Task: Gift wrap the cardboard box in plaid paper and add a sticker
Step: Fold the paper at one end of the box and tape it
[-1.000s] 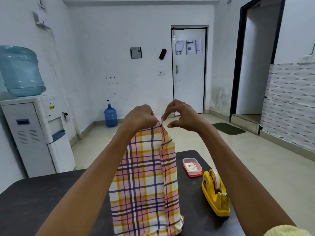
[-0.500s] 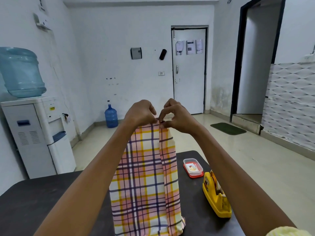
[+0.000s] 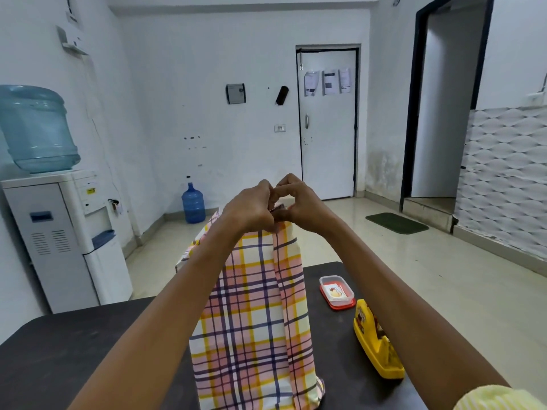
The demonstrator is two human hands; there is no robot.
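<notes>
dispenser [image 3: 376,347] right (container [image 3: 337,305] behind), leftward — open table [image 3: 74,350]

Head view. The plaid paper [image 3: 251,321] stands tall and upright on the dark table [image 3: 59,350], fully covering what it wraps, with a vertical overlap seam running down its near face. The left hand [image 3: 251,208] and right hand [image 3: 302,205] meet at the top edge, fingers curled and pinching the paper together. To the right on the table lie a yellow tape dispenser [image 3: 376,344] and, beyond it, a small clear-lidded container [image 3: 337,291] with a red base. Background: a water dispenser [image 3: 59,232] at left, a blue bottle [image 3: 193,204] on the floor, a closed white door [image 3: 328,128], a green mat [image 3: 396,222].
</notes>
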